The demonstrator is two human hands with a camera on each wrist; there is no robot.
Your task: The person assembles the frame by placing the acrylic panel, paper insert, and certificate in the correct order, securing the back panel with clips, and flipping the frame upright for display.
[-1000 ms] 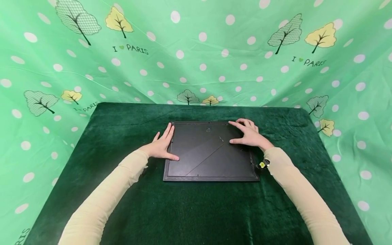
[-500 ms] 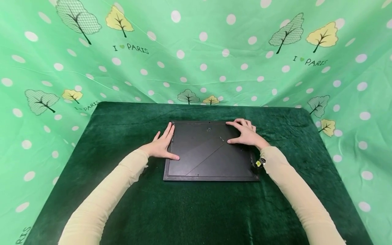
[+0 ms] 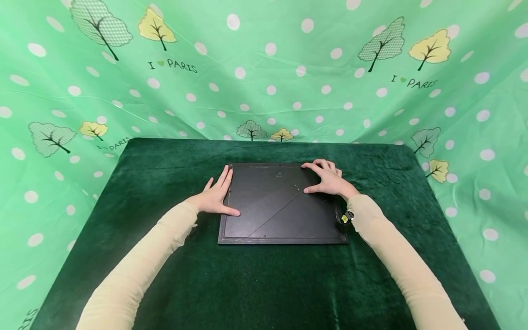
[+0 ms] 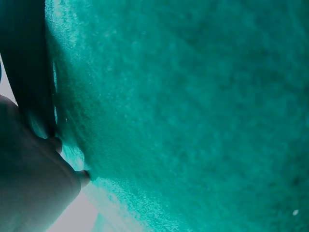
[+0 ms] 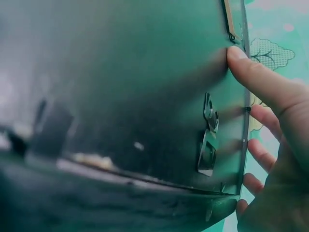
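A black picture frame [image 3: 272,206] lies back side up on the dark green cloth. A diagonal line crosses its back panel. My left hand [image 3: 212,198] rests on its left side, fingers stretched along the edge and thumb on the panel. At the far right, my right hand [image 3: 330,181] touches the far edge with a fingertip, its thumb on the panel. The right wrist view shows a metal fitting [image 5: 208,140] on the frame beside the fingers [image 5: 258,72] of that hand. Only part of the left hand [image 4: 34,183] shows in the left wrist view.
The green cloth [image 3: 255,284] covers a table. A polka-dot curtain [image 3: 255,91] with printed trees closes off the back and both sides. A small black-and-yellow item [image 3: 346,217] sits by the right sleeve's cuff.
My right hand has slid slightly left along the far edge of the picture frame. The left hand and the frame stay in place. The head view has shifted a little.
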